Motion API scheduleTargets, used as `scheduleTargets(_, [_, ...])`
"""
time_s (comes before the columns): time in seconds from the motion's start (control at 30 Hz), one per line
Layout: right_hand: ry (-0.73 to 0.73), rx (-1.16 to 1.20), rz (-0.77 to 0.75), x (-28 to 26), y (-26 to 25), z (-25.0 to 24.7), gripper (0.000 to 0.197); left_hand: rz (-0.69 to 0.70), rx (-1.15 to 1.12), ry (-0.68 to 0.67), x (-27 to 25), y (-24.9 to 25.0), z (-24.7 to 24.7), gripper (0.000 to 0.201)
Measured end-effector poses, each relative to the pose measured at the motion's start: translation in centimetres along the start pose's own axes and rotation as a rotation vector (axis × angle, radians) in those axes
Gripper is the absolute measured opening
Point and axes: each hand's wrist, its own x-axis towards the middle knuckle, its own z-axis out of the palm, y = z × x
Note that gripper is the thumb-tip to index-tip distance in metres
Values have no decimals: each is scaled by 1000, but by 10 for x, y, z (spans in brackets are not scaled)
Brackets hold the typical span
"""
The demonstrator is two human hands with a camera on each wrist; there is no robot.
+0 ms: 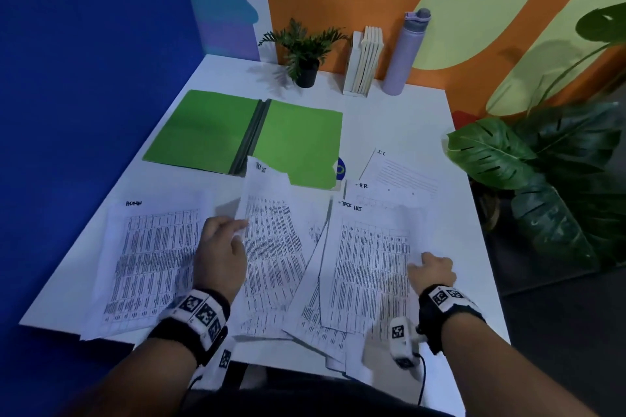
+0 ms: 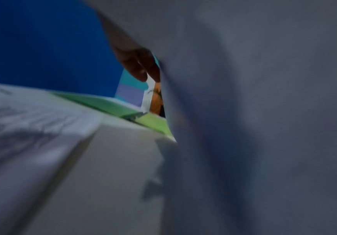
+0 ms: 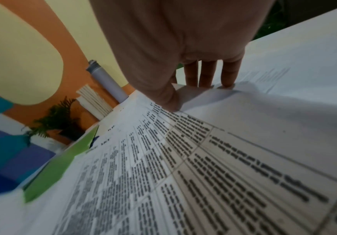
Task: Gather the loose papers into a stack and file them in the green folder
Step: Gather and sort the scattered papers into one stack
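The green folder point(image 1: 210, 132) lies open at the back left of the white table point(image 1: 426, 118); it also shows in the left wrist view point(image 2: 107, 103) and the right wrist view point(image 3: 63, 163). Several printed sheets are spread in front of it. My left hand point(image 1: 237, 230) pinches the left edge of the middle sheet point(image 1: 271, 223), which is lifted and curls over the folder's corner. My right hand point(image 1: 423, 264) pinches the right edge of the right-hand table sheet point(image 1: 369, 257), thumb point(image 3: 169, 101) on top, fingers point(image 3: 207, 74) beyond the edge. Another table sheet point(image 1: 152, 261) lies flat at the left.
Two more sheets point(image 1: 399, 173) lie at the far right beside the folder. A small potted plant point(image 1: 305, 54), a book holder point(image 1: 364, 61) and a purple bottle point(image 1: 404, 54) stand along the back wall. A large leafy plant point(image 1: 542, 173) crowds the table's right edge. A blue wall rises left.
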Motion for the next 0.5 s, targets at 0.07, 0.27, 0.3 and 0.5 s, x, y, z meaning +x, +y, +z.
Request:
scheduleTargets(0.07, [-17,-70,35,-5,-3,4,41,49,-11,74,6,4,-12,27])
scheduleTargets(0.27, [-22,-68,36,-7,-7,9,45,166,-71,267,25,19,-56,28])
scheduleTargets(0.3, [-25,-52,42,-7,-9,9,45,187,-92,281,27,23,-62,28])
scheduleTargets(0.5, [29,-54,26,-19,-20,15,57,288,-219,317,32,36,-66,29])
